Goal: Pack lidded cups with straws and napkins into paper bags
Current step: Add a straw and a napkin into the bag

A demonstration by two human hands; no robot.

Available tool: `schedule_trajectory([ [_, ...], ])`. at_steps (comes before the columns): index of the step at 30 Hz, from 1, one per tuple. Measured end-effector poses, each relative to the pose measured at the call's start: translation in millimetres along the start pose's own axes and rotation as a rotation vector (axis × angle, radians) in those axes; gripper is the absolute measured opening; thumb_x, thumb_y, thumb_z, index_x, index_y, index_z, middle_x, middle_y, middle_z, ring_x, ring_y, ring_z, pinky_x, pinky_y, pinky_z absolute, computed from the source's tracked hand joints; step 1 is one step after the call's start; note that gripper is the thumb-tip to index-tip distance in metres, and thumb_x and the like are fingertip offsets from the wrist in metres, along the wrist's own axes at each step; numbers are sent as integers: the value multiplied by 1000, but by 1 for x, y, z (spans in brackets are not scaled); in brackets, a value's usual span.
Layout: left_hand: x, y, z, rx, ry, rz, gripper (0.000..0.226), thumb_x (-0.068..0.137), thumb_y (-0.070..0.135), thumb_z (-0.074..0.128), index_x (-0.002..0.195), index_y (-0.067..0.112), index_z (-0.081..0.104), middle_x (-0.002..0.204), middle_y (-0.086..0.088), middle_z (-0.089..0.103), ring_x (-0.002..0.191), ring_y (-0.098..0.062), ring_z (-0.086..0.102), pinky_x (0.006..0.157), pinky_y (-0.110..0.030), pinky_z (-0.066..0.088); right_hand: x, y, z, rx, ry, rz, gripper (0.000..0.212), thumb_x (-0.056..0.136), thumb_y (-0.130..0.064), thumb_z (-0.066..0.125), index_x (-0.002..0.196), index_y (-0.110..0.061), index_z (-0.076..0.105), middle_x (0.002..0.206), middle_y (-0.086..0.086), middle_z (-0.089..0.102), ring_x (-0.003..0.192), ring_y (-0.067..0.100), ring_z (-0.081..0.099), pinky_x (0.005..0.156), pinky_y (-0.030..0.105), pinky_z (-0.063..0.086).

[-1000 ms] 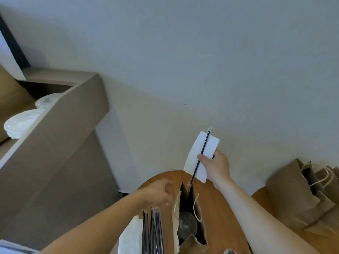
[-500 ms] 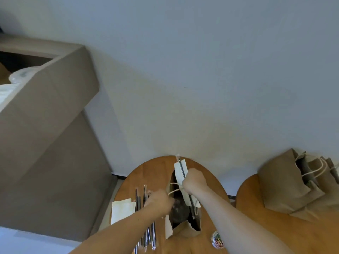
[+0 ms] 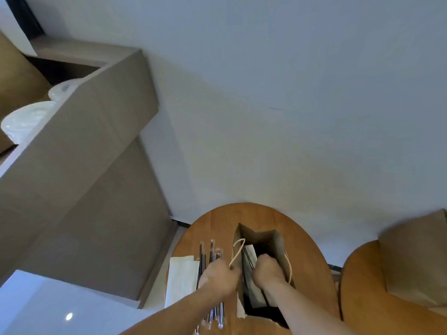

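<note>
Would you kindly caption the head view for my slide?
Right hand lowers a napkin and straw into the open paper bag while the left hand holds its handle.

Round wooden table (image 3: pixel 307 240) against a pale wall (image 3: pixel 266 93); second wooden table (image 3: pixel 358 274) just beside it; grey partition (image 3: pixel 79 180) at left.

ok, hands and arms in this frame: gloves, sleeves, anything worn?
Nothing worn that shows. Left hand and right hand are bare, no gloves or visible rings. Both forearms are bare to the frame edge: no sleeves, watch or bands in view.
</note>
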State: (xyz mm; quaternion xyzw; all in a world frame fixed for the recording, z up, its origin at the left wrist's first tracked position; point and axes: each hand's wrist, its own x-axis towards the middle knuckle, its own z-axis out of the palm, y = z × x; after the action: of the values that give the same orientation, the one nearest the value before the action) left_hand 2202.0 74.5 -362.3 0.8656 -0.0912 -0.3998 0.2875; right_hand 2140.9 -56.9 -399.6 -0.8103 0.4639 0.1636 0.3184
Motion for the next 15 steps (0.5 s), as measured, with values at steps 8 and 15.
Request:
schedule_trajectory([
  [8,3,-5,0,-14,15,-28,27,96,32,48,76,21,62,76,-2,64,78,-20,71,75,-31,61,26,5,26,-76,-31,48,21,92,-18,49,91,-9,68,92,9,70,85,27,64,63,32,46],
  [15,7,-7,-2,-31,-41,1,29,92,30,48,66,21,57,67,-2,60,64,-17,64,73,-35,60,16,2,25,-95,14,-40,14,97,-19,51,102,-15,63,103,5,67,93,21,63,93,35,51],
])
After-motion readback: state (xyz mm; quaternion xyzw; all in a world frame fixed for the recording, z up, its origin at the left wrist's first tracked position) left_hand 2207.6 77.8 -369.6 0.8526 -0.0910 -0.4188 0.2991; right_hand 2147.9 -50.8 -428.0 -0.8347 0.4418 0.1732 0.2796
